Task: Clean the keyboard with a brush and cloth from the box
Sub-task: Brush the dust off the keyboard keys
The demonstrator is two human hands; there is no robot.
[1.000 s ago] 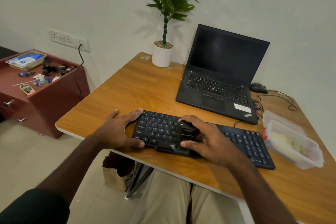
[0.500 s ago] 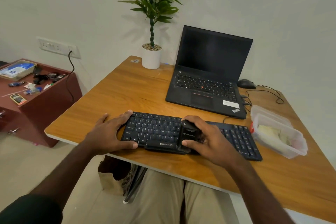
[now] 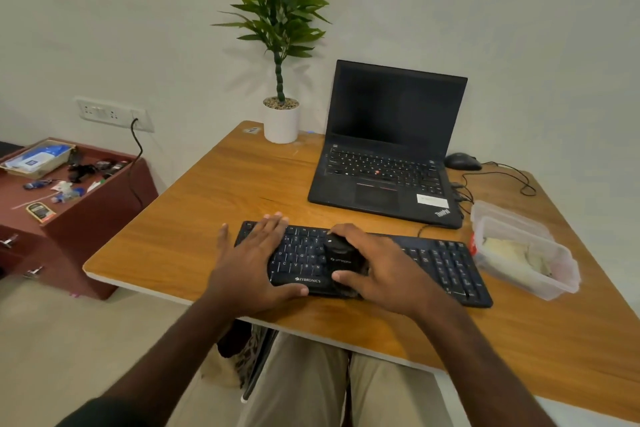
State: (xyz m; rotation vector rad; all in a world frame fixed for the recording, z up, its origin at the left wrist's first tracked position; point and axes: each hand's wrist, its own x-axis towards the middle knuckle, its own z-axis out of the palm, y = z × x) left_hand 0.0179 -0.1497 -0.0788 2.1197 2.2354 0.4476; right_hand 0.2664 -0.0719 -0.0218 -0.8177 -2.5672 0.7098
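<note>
Single head-worn wide-angle view looked forward and steeply down from above the seated person's lap, close over the desk [image 3: 194,218] near edge, facing the wall, lens bowing the edges; no second view to overlap.

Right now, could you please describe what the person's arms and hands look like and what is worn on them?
Both forearms are bare down to the hands: no gloves, watch, rings or bands show on the left hand or the right hand. A dark sleeve edge shows at the left upper arm, at the bottom of the frame. Beige trousers cover the lap below.
</note>
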